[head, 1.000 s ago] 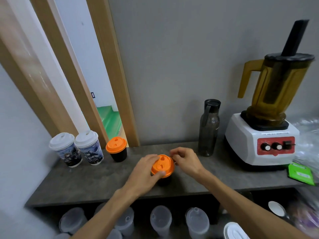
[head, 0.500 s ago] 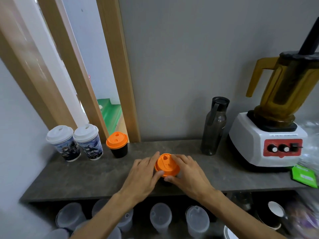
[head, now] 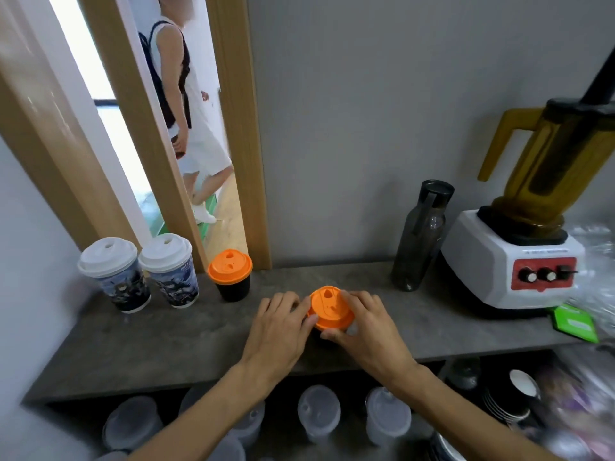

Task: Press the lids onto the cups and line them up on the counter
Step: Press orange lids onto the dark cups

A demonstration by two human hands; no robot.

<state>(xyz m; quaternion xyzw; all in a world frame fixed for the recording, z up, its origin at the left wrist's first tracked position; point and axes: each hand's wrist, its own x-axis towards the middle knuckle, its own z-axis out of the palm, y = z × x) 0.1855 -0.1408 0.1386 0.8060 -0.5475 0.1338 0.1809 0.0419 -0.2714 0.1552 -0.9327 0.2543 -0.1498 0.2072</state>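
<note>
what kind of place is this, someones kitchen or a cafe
Probably a drinks shop's prep counter rather than a home kitchen: a heavy-duty blender stands on the counter, lidded takeaway cups line its back edge, and stacks of plastic cups fill the shelf below.

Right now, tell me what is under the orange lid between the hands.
Both hands, left hand and right hand, curl around the orange lid. Under it the cup is almost fully covered by the fingers; only a pale glimpse shows. Its contents cannot be seen. It stands on the counter.
</note>
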